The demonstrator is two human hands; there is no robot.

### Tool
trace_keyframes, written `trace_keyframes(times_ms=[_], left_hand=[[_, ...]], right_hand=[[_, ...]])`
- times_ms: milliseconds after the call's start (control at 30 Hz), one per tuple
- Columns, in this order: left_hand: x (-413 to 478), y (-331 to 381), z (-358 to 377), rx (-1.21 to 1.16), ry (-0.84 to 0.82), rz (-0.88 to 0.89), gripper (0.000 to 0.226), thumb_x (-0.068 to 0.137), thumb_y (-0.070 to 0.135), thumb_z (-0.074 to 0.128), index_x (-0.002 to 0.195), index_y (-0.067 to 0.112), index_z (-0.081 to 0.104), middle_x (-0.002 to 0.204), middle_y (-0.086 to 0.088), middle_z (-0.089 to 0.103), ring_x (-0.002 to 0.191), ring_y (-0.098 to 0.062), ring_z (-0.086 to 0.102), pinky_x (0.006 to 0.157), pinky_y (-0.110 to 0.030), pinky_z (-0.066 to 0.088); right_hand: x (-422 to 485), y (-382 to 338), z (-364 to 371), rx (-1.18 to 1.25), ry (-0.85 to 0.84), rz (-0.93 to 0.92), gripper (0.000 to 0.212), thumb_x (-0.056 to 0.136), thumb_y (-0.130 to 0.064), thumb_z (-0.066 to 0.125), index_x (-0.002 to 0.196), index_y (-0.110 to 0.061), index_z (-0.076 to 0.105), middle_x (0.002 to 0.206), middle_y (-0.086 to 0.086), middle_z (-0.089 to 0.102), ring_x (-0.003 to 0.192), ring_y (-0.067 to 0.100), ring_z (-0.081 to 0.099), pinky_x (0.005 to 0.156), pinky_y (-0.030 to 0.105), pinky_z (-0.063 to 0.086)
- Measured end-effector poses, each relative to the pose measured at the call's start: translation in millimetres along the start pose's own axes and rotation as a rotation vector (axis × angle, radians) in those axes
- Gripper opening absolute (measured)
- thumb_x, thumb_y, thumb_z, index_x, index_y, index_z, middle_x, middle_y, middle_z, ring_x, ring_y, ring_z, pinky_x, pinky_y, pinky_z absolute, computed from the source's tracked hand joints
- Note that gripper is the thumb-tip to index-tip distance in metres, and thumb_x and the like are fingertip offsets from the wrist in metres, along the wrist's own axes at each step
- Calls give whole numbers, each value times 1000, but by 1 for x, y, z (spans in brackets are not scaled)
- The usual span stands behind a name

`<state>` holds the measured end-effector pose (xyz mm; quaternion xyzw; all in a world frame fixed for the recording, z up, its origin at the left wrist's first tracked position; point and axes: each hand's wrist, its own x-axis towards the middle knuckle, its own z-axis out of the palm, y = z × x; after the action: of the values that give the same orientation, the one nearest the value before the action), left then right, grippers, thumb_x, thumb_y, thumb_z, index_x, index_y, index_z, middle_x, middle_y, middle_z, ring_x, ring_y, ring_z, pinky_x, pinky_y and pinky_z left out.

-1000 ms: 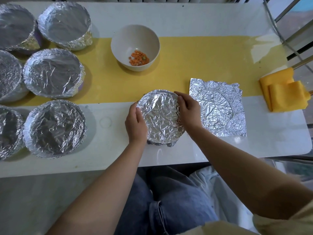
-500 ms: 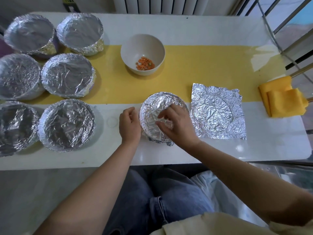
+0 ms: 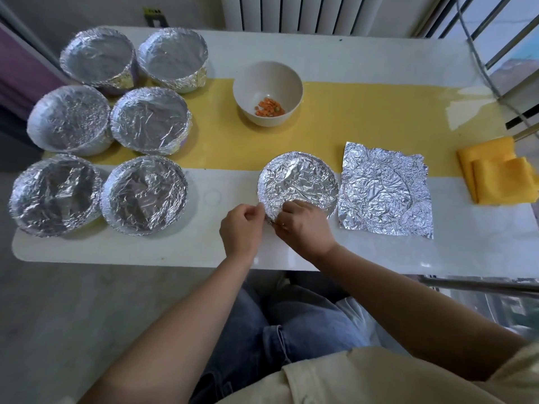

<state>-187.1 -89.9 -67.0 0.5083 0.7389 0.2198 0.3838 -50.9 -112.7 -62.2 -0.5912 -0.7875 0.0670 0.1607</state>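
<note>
A bowl covered with crinkled foil (image 3: 299, 182) stands near the table's front edge. My left hand (image 3: 240, 230) pinches the foil's edge at the bowl's near left rim. My right hand (image 3: 303, 227) sits just beside it, fingers curled on the same near edge of the foil. The bowl under the foil is hidden. A loose, creased foil sheet (image 3: 385, 191) lies flat to the right of the bowl.
Several foil-covered bowls (image 3: 144, 195) stand in rows on the left. An uncovered white bowl (image 3: 268, 93) with diced orange bits sits at the back centre. Folded yellow cloths (image 3: 498, 173) lie at the right edge. The white table (image 3: 379, 255) has a yellow runner.
My right hand left the top of the foil and came to the near rim. My left hand slid from the bowl's left side to the same near edge. The view has tilted up.
</note>
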Motion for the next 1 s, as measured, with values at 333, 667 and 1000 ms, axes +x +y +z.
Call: trace_keyframes(times_ms=[333, 667, 1000], left_hand=[[3, 21, 1, 203, -86, 19, 34, 86, 25, 57, 64, 2, 70, 63, -14, 68, 65, -31, 66, 60, -33, 50], [15, 25, -1, 372, -223, 50, 26, 86, 19, 52, 77, 3, 70, 72, -9, 68, 67, -27, 62, 52, -26, 39], [17, 21, -1, 283, -287, -34, 40, 83, 43, 54, 75, 6, 65, 76, -11, 71, 70, -33, 69, 70, -39, 59]], right_hand=[[-1, -4, -2, 15, -17, -4, 28, 61, -7, 82, 50, -11, 56, 56, 4, 47, 51, 27, 51, 46, 24, 26], [-5, -1, 1, 52, 37, 13, 22, 74, -25, 69, 57, -11, 64, 60, 4, 52, 55, 27, 55, 46, 25, 34], [-14, 7, -1, 65, 39, 15, 17, 71, -6, 66, 58, -9, 56, 63, 6, 52, 59, 29, 52, 45, 35, 42]])
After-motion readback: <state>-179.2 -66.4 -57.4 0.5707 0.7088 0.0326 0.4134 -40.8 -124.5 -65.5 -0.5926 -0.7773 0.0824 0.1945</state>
